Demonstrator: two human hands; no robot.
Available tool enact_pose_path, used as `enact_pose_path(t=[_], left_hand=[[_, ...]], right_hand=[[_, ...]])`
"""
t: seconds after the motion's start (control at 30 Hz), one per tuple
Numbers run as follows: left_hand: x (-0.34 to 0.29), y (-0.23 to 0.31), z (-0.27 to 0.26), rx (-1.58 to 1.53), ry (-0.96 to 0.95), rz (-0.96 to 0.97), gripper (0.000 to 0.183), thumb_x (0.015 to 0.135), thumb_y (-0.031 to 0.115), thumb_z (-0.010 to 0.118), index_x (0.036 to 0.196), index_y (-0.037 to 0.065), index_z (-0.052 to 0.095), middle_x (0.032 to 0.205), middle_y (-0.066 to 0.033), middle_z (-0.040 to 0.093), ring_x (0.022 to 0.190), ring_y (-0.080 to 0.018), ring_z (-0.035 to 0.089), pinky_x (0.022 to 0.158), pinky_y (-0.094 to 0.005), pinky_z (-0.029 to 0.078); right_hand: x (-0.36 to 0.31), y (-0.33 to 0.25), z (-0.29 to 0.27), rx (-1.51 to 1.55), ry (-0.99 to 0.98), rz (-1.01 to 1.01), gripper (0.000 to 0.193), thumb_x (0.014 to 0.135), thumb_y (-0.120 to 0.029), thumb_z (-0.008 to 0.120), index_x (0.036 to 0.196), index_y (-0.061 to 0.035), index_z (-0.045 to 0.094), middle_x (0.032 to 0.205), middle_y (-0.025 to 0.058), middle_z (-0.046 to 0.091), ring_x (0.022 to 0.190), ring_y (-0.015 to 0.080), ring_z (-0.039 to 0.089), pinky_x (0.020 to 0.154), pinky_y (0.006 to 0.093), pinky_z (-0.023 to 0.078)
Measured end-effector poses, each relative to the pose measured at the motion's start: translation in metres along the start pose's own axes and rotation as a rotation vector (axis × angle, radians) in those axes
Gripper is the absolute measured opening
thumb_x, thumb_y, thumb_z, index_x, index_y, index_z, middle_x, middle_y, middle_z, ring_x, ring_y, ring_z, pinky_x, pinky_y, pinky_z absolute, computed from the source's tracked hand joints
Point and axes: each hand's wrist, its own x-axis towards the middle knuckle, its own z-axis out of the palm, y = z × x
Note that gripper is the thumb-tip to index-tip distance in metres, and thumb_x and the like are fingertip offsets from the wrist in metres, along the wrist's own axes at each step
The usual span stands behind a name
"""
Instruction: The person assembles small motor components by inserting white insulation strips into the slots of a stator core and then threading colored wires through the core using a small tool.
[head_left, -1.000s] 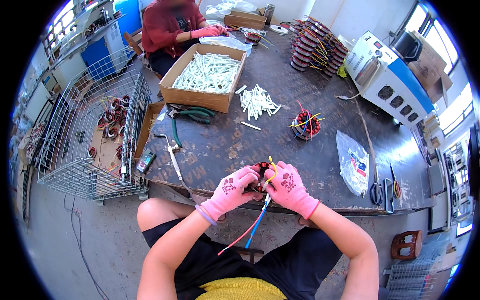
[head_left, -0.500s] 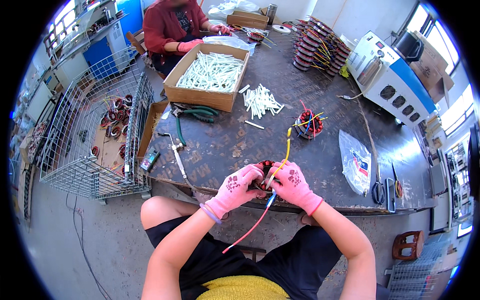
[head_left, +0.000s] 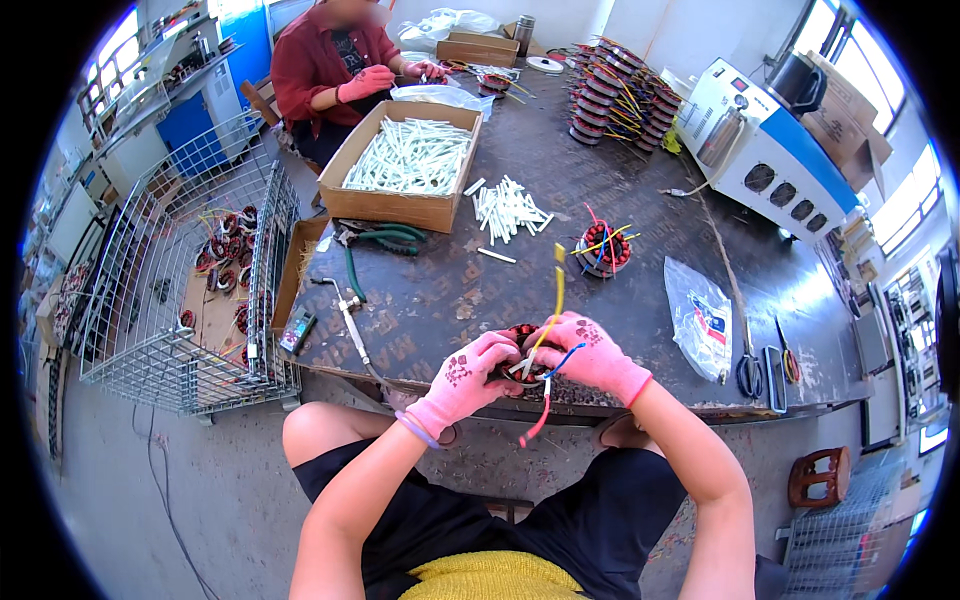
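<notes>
At the table's near edge I hold a wound stator (head_left: 520, 374), a ring of dark red coils. My left hand (head_left: 468, 378), in a pink glove, is closed around its left side. My right hand (head_left: 592, 356), gloved alike, pinches at its right side; the fingertips are partly hidden among the leads. A yellow lead (head_left: 559, 290) rises past the right fingers, a blue lead (head_left: 567, 361) lies across them, and a red lead (head_left: 538, 430) hangs toward my lap. White sleeves show at the lead bases. Another stator (head_left: 601, 252) stands farther off on the table.
A cardboard box (head_left: 330, 198) of white tubes stands behind a loose tube pile (head_left: 510, 208). Pliers (head_left: 385, 236), a torch (head_left: 352, 325), a plastic bag (head_left: 697, 320) and scissors (head_left: 750, 375) lie around. Stacked stators (head_left: 610, 95) stand at the back; a co-worker (head_left: 325, 65) sits far left. A wire cage (head_left: 190, 340) holds stators.
The blue lead now lies out to the right, over my right fingers. The red lead has swung right and reaches less far down. The co-worker's hand has risen. The view has shifted slightly.
</notes>
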Motion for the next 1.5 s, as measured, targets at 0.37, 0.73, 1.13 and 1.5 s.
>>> enact_pose_path(t=[0.37,0.73,1.13,1.5], left_hand=[[0.003,0.007,0.002,0.066,0.013,0.026,0.039,0.067,0.014,0.086,0.102,0.012,0.067,0.111,-0.0081,0.061,0.104,-0.0292,0.065,0.081,-0.0381,0.056],[0.007,0.005,0.001,0.13,-0.005,0.128,0.039,0.064,0.012,0.084,0.098,0.011,0.067,0.108,-0.0054,0.063,0.114,-0.0308,0.061,0.089,-0.0405,0.054],[0.003,0.002,0.001,0.288,-0.075,0.188,0.041,0.065,0.013,0.082,0.102,0.013,0.064,0.109,-0.0036,0.062,0.12,-0.0316,0.056,0.104,-0.0467,0.046],[0.005,0.003,0.001,0.294,-0.1,0.155,0.043,0.065,0.011,0.082,0.103,0.01,0.063,0.109,-0.0048,0.062,0.122,-0.0324,0.055,0.104,-0.0466,0.045]], right_hand=[[-0.011,0.007,0.003,0.014,0.031,-0.185,0.018,0.084,-0.017,0.065,0.096,-0.0047,0.069,0.096,0.0105,0.065,0.098,0.032,0.059,0.088,0.0432,0.048],[-0.017,0.013,-0.004,-0.246,0.065,-0.373,0.011,0.084,-0.02,0.068,0.095,-0.0174,0.069,0.098,0.0026,0.06,0.099,0.0264,0.055,0.089,0.0425,0.045],[-0.052,0.0,0.021,-0.274,0.429,-0.346,0.026,0.08,-0.014,0.073,0.105,-0.0148,0.066,0.104,0.0019,0.065,0.096,0.0247,0.061,0.082,0.0402,0.051],[-0.048,0.006,0.036,-0.286,0.489,-0.338,0.029,0.078,-0.02,0.077,0.106,-0.0163,0.069,0.102,0.0021,0.064,0.096,0.0248,0.061,0.083,0.0403,0.05]])
